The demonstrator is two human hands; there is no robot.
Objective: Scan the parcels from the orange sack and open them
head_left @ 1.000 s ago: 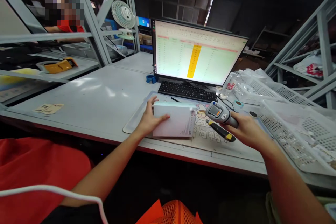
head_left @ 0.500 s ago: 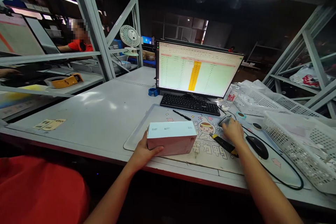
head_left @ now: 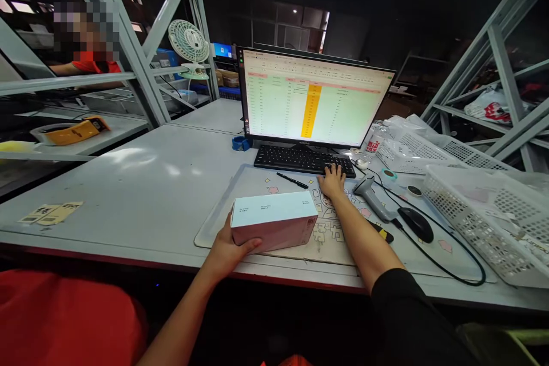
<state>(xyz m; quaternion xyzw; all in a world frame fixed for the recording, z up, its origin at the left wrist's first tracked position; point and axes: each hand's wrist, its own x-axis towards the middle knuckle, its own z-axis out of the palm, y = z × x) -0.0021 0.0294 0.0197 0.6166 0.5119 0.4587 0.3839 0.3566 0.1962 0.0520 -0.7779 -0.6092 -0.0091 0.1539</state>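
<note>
My left hand (head_left: 229, 249) grips the left end of a white-topped carton (head_left: 274, 223), its thumb along the near side. The carton rests near the table's front edge on a printed desk mat (head_left: 227, 206). Fingers apart, my right hand (head_left: 333, 182) lies on the right part of the black keyboard (head_left: 295, 160). Behind the keyboard stands a monitor (head_left: 274, 108) showing a spreadsheet with an orange column. A grey barcode scanner (head_left: 373, 199) lies right of my right hand. My right forearm partly hides a utility knife (head_left: 384, 233). A black pen (head_left: 292, 180) lies beyond the carton.
At the right are a black mouse (head_left: 415, 224), its looping cable and a white perforated basket (head_left: 480, 223). Blue tape (head_left: 241, 143) sits left of the keyboard. Paper labels (head_left: 50, 213) lie at the table's left. A fan (head_left: 189, 43) hangs by the metal frame; a person sits beyond.
My right hand has let go of the barcode scanner and moved left onto the keyboard. The scanner now lies on the mat. My left hand keeps hold of the carton. The view has shifted slightly.
</note>
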